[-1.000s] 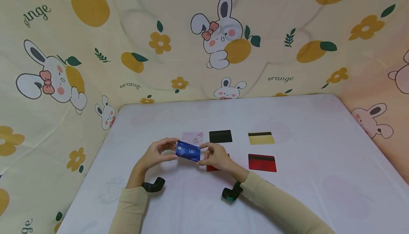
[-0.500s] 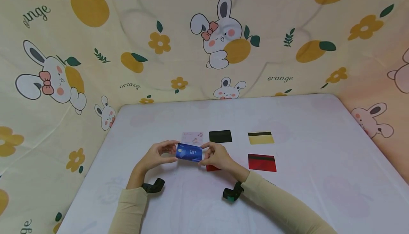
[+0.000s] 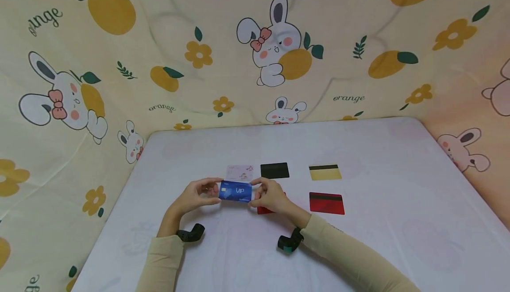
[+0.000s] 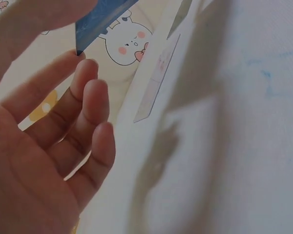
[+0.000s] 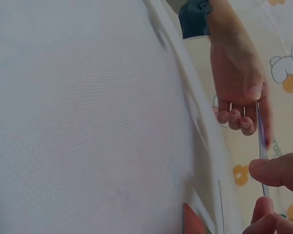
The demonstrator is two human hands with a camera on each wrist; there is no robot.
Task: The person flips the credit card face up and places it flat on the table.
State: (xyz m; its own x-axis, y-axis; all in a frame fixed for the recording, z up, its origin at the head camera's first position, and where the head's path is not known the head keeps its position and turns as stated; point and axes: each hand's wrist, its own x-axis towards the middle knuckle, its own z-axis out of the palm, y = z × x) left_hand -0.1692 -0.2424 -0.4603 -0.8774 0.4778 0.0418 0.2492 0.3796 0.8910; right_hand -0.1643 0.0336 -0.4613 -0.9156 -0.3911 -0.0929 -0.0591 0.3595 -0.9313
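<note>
A blue card marked VIP (image 3: 236, 191) is held up above the table between both hands. My left hand (image 3: 196, 195) pinches its left end between thumb and index finger; in the left wrist view the other fingers (image 4: 95, 105) curl loosely below the card's corner (image 4: 100, 24). At the opposite end, my right hand (image 3: 272, 194) pinches the card by thumb and fingertips. The right wrist view catches the card edge-on (image 5: 261, 141), with the right thumb (image 5: 278, 171) on it. Behind the blue card lies a pale pink card (image 3: 240, 171). A red card (image 3: 264, 210) is mostly hidden under the right hand.
On the white-covered table (image 3: 378, 239) lie a black card (image 3: 275, 170), a gold card with a dark stripe (image 3: 325, 173) and another red card (image 3: 327, 203), right of the hands. A patterned cloth (image 3: 223, 26) hangs behind the table. Both wrists wear black devices (image 3: 191, 233).
The blue card has turned from a slant to nearly level and dropped slightly. Both hands keep their pinch on it and have barely shifted. The cards on the table stay put.
</note>
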